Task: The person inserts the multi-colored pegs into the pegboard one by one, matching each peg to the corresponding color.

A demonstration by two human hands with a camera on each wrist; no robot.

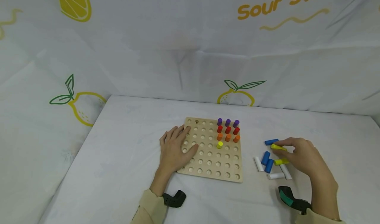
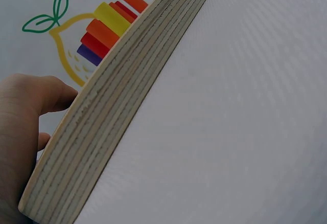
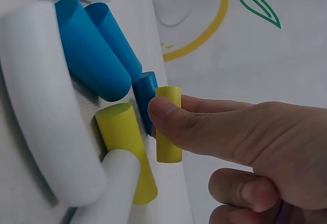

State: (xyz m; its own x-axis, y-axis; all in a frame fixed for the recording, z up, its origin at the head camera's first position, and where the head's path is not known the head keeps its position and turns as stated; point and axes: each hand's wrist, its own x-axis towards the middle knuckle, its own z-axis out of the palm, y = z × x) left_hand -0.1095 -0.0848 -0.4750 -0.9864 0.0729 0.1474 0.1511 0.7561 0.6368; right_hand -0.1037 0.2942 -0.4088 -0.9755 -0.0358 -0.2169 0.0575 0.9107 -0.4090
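Note:
A square wooden pegboard (image 1: pixel 205 156) lies on the white cloth, with short rows of purple, red and orange pegs (image 1: pixel 228 138) at its far right. One yellow peg (image 1: pixel 219 145) stands in the row nearer me. My left hand (image 1: pixel 173 151) rests on the board's left edge, fingers spread and relaxed. To the right of the board, my right hand (image 1: pixel 304 156) pinches a yellow peg (image 3: pixel 168 137) between thumb and index finger. Below it lies another yellow peg (image 3: pixel 120 132), beside blue pegs (image 1: pixel 265 158) and white pegs (image 1: pixel 258 164) lying loose.
A white cloth with lemon prints (image 1: pixel 236 97) hangs behind the table (image 1: pixel 133 128). Each wrist carries a dark camera mount, the left one (image 1: pixel 175 199) near the board's front and the right one (image 1: pixel 292 199) in front of the loose pegs.

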